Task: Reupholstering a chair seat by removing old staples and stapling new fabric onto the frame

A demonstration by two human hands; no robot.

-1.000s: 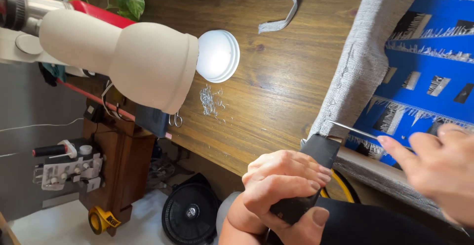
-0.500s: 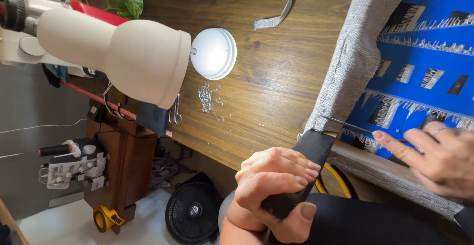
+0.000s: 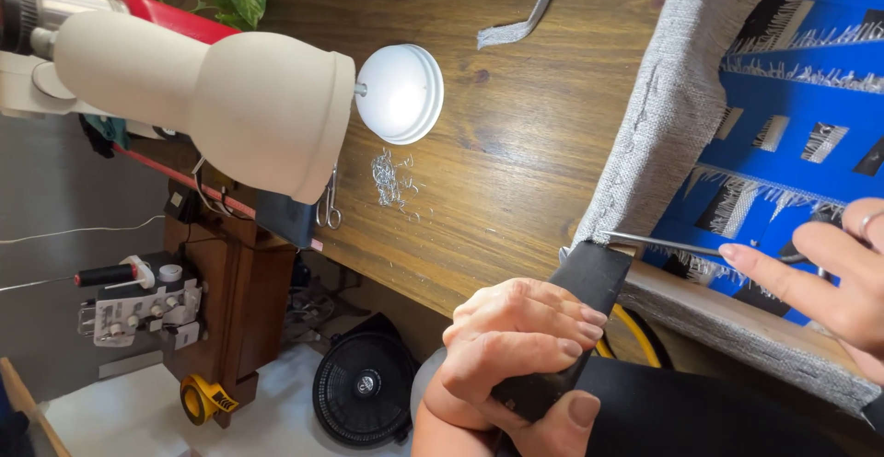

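Your left hand (image 3: 520,356) clenches a black strap (image 3: 589,282) against the grey upholstered frame (image 3: 663,116) at the worktop (image 3: 516,144) edge, your right hand (image 3: 820,277) pinching a thin metal tool (image 3: 663,243); loosen, and the strap could slacken.

Bright, even daylight; sharp focus

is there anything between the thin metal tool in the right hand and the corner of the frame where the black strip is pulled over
Nothing visible. The thin metal tool in the right hand points straight at the frame corner, where the left hand pulls the black strip taut; whether the tip touches the strip is unclear.
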